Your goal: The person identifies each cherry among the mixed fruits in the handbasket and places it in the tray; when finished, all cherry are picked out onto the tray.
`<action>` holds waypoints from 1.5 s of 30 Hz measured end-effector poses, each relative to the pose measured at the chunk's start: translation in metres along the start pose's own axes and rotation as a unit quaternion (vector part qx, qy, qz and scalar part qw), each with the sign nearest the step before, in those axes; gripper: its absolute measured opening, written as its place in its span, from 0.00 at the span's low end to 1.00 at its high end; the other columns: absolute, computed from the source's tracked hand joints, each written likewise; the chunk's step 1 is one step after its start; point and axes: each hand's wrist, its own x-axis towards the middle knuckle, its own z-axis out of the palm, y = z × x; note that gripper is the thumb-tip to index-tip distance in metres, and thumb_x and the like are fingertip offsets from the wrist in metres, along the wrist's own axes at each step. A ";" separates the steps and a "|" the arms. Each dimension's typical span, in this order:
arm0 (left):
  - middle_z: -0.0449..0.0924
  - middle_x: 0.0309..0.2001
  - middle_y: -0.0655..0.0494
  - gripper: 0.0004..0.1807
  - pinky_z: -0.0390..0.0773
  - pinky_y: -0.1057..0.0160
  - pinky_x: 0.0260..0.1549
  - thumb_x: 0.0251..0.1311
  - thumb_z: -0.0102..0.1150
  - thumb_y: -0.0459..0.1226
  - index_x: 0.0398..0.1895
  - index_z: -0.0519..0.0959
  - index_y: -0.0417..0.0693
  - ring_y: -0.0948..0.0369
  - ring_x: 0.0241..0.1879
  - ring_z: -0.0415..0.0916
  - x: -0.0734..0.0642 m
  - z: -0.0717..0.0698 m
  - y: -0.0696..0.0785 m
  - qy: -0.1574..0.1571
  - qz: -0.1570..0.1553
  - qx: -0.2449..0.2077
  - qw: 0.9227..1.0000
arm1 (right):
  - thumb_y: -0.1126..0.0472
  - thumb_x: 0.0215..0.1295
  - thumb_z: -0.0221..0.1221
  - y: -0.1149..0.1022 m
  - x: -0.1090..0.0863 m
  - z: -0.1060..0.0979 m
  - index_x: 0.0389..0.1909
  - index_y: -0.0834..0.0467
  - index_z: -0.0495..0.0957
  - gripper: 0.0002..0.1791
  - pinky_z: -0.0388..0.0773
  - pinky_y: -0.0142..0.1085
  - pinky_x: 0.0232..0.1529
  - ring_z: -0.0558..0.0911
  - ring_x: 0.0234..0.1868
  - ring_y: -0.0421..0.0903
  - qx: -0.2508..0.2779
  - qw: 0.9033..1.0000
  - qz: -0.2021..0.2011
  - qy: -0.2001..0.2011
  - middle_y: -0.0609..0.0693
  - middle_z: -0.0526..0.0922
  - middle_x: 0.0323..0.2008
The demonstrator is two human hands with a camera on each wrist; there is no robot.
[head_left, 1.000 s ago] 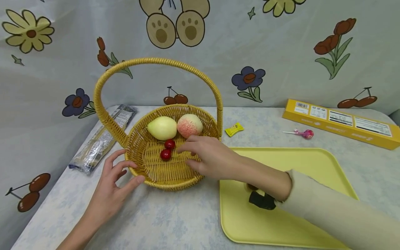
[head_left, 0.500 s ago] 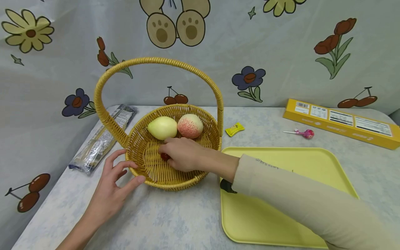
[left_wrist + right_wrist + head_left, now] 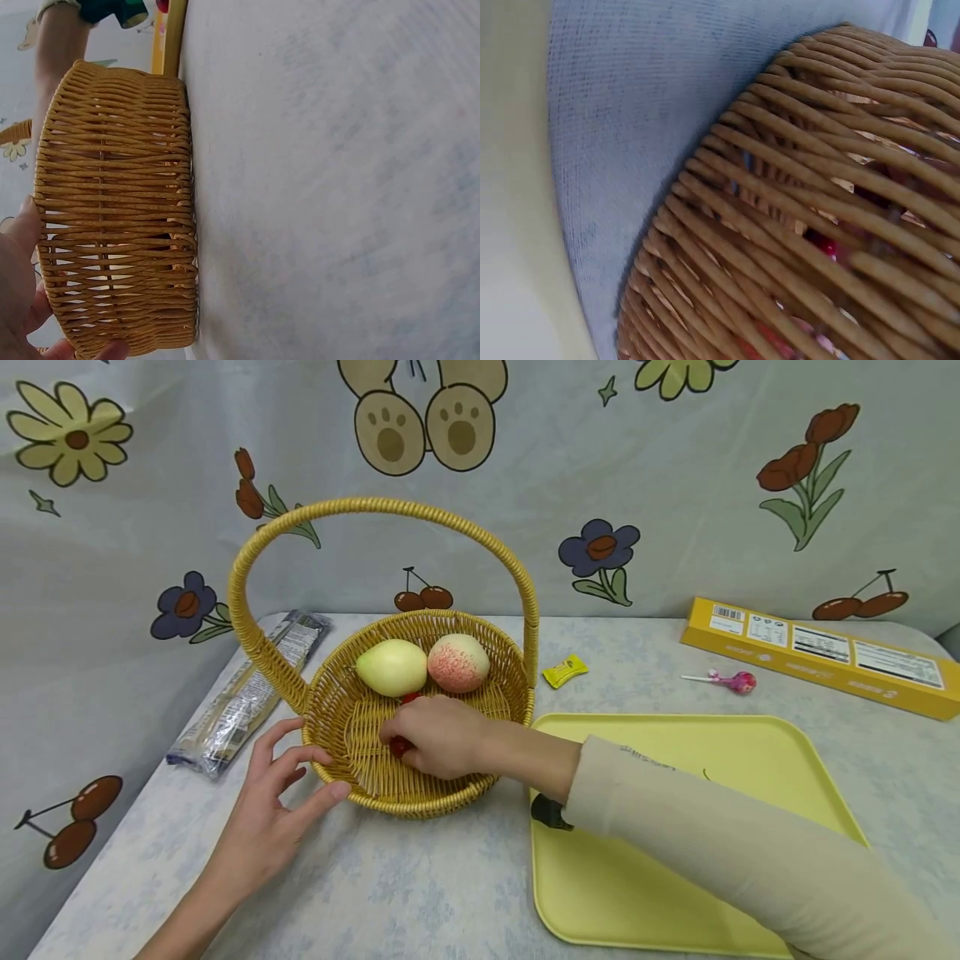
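A round wicker basket [image 3: 420, 807] with a tall arched handle stands on the table. Inside it, at the back, lie a pale yellow-green pear [image 3: 392, 667] and a peach [image 3: 458, 663] with a red blush. My right hand [image 3: 446, 735] reaches in over the right rim, fingers curled down round a red cherry [image 3: 401, 746]. Another red cherry [image 3: 409, 697] peeks out behind the knuckles, mostly hidden. With thumb and fingers, my left hand [image 3: 281, 802] holds the front left rim. In the right wrist view, the woven wall [image 3: 780, 210] hides that hand's fingertips.
A yellow tray [image 3: 660, 902] lies on the right under my sleeve, with a dark object [image 3: 550, 812] partly covered by the arm. Behind it are a yellow wrapped candy [image 3: 565, 671], a lollipop [image 3: 738, 682] and a long yellow box [image 3: 817, 656]. A flat plastic packet [image 3: 251, 693] lies left.
My right hand has moved left and down in the basket, onto the cherries, and the cherry at its fingers has shifted slightly. My left hand stays on the rim.
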 end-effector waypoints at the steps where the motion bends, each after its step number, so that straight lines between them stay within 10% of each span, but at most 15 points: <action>1: 0.52 0.70 0.46 0.10 0.69 0.33 0.52 0.59 0.69 0.32 0.40 0.77 0.41 0.43 0.67 0.53 0.000 0.000 0.000 0.000 0.000 0.000 1.000 | 0.64 0.64 0.63 0.000 -0.002 -0.002 0.42 0.53 0.81 0.07 0.72 0.33 0.37 0.74 0.35 0.41 0.002 1.000 -0.002 0.005 0.43 0.76 0.33; 19: 0.51 0.70 0.45 0.11 0.69 0.33 0.52 0.59 0.69 0.32 0.40 0.77 0.40 0.41 0.67 0.52 -0.001 0.002 0.000 0.002 -0.004 0.006 1.000 | 0.64 0.64 0.63 -0.006 -0.098 -0.027 0.47 0.55 0.79 0.11 0.75 0.33 0.41 0.76 0.39 0.37 0.102 0.983 -0.033 0.151 0.41 0.79 0.40; 32: 0.51 0.71 0.45 0.12 0.68 0.31 0.51 0.59 0.69 0.33 0.41 0.77 0.41 0.40 0.68 0.51 -0.001 0.001 0.000 0.002 -0.011 0.013 1.000 | 0.59 0.63 0.67 0.016 -0.189 -0.028 0.46 0.46 0.81 0.12 0.77 0.32 0.36 0.75 0.36 0.36 0.108 0.987 0.069 0.099 0.32 0.77 0.37; 45: 0.51 0.71 0.45 0.11 0.70 0.33 0.50 0.60 0.68 0.33 0.42 0.77 0.40 0.40 0.67 0.51 0.000 0.001 0.001 0.002 -0.014 0.014 1.000 | 0.64 0.61 0.68 0.028 -0.232 -0.010 0.50 0.44 0.76 0.19 0.80 0.34 0.40 0.76 0.40 0.32 0.116 0.983 0.104 0.092 0.32 0.77 0.44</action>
